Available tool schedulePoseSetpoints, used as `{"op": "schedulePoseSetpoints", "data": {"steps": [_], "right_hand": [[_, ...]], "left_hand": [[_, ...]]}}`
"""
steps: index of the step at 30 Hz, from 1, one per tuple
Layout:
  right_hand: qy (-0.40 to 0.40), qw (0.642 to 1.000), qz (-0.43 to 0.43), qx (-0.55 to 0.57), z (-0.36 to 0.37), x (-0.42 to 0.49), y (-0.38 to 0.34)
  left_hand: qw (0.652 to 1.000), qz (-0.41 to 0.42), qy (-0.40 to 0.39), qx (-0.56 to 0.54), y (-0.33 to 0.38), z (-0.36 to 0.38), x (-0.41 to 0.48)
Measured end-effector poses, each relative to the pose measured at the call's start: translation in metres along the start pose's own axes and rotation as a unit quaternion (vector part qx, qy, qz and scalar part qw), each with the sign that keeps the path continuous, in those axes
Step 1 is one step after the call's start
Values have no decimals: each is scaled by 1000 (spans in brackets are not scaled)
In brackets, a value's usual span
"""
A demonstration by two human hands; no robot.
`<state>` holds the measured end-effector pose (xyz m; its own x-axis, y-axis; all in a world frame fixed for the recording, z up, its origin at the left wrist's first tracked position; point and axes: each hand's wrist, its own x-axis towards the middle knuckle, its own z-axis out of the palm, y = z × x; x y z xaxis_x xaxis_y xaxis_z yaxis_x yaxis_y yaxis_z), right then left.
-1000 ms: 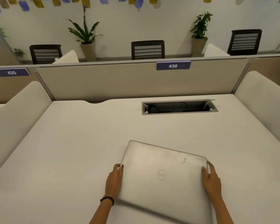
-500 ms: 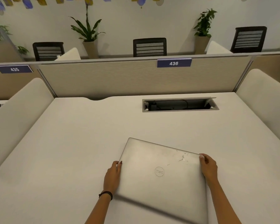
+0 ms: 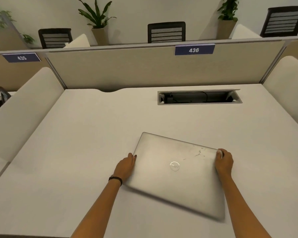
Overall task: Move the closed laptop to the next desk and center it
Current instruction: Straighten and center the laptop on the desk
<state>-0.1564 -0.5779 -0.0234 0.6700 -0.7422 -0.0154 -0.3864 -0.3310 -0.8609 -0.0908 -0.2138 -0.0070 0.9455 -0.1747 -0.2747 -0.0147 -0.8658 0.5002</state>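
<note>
Silver closed laptop, lid up, round logo near the middle, scuff marks toward its far right corner. It lies skewed on the pale tabletop, in the near half, a little right of centre; its near edge is blurred, so I cannot tell whether that edge touches the surface.

Head view, hands: left hand at the laptop's left edge, fingers curled narrowly onto that edge, a dark band on the wrist. Right hand at the far right corner, fingers wrapped over the corner and clasping it. Both forearms reach in from the bottom of the frame.

Head view, surroundings: open cable tray recessed in the tabletop's far right part, well apart from the laptop. Beige partition along the far edge, bearing a blue plate "436"; a second plate "435" stands on the panel to the left. Padded side dividers flank the tabletop. Beyond the partition: three dark slatted chairs and potted plants against a white wall.
</note>
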Motion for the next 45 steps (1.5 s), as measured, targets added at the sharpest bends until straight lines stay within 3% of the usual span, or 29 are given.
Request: {"op": "schedulePoseSetpoints", "data": {"steps": [6, 20, 23, 26, 29, 32, 40, 45], "right_hand": [[4, 1000, -6, -18, 7, 5, 8], [27, 998, 8, -48, 10, 9, 11], [29, 998, -2, -48, 11, 8, 13], [33, 999, -11, -39, 11, 6, 12], [43, 998, -16, -33, 11, 5, 12], [52, 998, -26, -28, 13, 5, 15], [57, 998, -22, -29, 13, 4, 15], [50, 998, -26, -31, 10, 1, 17]], "left_hand": [[998, 11, -61, 21, -1, -9, 7], [994, 10, -49, 94, -1, -9, 1], [991, -10, -40, 125, 8, -10, -2], [984, -64, -78, 148, 12, -20, -7], [981, -136, -131, 34, -1, -28, -12], [971, -178, -116, -106, -20, -27, -24], [973, -179, -48, -140, -27, -16, -52], [934, -221, -61, -275, -20, -9, -72]]}}
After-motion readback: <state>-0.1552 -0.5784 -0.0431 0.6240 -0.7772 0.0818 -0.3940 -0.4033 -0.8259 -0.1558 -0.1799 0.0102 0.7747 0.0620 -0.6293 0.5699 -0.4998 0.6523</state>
